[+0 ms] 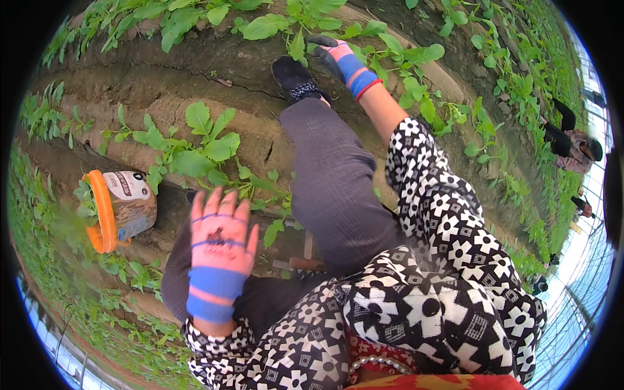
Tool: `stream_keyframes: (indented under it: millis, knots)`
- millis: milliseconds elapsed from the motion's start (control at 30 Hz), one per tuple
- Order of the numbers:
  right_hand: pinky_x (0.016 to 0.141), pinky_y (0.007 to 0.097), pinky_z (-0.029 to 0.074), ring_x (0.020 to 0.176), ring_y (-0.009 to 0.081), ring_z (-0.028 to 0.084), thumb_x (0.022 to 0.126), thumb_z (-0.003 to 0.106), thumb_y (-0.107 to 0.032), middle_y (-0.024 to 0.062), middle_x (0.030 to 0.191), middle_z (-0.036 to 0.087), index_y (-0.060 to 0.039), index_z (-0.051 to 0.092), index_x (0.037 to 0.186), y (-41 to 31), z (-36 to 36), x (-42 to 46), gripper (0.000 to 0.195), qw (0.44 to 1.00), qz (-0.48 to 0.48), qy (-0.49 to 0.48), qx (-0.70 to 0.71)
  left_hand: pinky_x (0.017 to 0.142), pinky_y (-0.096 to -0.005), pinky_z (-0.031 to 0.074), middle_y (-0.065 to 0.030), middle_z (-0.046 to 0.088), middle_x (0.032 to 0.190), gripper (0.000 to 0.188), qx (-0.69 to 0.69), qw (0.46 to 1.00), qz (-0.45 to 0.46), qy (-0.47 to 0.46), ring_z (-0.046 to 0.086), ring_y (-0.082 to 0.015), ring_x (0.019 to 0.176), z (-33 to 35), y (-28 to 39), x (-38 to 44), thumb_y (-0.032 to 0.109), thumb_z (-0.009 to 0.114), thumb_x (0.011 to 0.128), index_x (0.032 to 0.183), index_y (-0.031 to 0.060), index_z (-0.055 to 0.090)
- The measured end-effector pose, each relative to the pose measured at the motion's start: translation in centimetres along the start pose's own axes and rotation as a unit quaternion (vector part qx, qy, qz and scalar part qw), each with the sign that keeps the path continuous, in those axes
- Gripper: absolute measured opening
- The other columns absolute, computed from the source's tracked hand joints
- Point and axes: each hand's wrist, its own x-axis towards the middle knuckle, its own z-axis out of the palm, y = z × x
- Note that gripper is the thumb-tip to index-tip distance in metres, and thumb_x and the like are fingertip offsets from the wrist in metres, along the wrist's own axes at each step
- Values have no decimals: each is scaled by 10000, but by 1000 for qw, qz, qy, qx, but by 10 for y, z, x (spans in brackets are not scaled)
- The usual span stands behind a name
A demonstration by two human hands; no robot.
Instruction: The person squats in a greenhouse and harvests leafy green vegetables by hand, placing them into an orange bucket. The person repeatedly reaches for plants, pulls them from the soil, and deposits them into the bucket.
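Note:
My left hand (218,243), in a pink knit glove with blue bands, is held palm down above a leafy green plant (202,148). Its fingers are extended and slightly apart; the palm side is hidden. My right hand (325,56) wears a matching glove with a dark coated palm. It reaches to the leaves of another green plant (297,29), its fingers bent beside a hanging leaf. Whether those fingers grip a stem or leaf cannot be made out. Left of my left hand, a plastic bucket (131,197) with an orange rim lies tilted, green leaves at its mouth.
My dark shoe (292,75) rests on cracked soil (195,87) between raised planted rows. A wooden handle (306,264) shows under my legs, its far end hidden. Other people (570,139) are among the plants at the far right, near a greenhouse frame (585,287).

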Motion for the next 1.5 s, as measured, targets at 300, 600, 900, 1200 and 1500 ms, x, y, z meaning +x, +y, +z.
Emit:
stream_keyframes:
  millis: [300,600,900,1200,1500]
  knots:
    - [752,333,519,859,205,639,858,572,-279,139,977,648,-96,530,1253,8,50,108,437,922,-65,-207,-320,1088,-505,220,-159,452,1308,525,-122,988,-58,-69,378,-353,1255,-21,-33,-26,207,581,754,1245,40,504]
    - [751,345,492,846,202,618,853,598,-163,78,1009,666,-91,608,1158,96,-60,205,313,964,-226,-63,-127,1067,-524,238,-165,466,1304,459,-198,974,-51,-99,396,-377,1237,-18,-59,-20,126,518,792,1238,16,514]
    - [634,322,517,746,189,638,884,547,-103,53,921,649,-92,516,1269,26,-68,152,387,943,33,-185,275,1058,-537,228,-179,453,1295,529,-184,972,-77,-122,387,-387,1223,-16,-68,-25,226,531,758,1245,19,508]
    - [685,275,509,789,125,633,865,608,-134,45,904,674,-28,634,1103,-2,-36,91,262,977,-197,9,-82,1055,-540,227,-182,447,1301,526,-193,968,-91,-130,384,-399,1219,-16,-69,-27,246,514,781,1254,16,498]
    - [838,387,502,955,289,627,841,554,-405,112,1095,635,-188,573,1202,4,51,37,421,891,-83,-123,-429,1074,-516,240,-169,456,1314,475,-184,969,-89,-138,387,-378,1246,-22,-63,-20,121,515,788,1248,4,496]
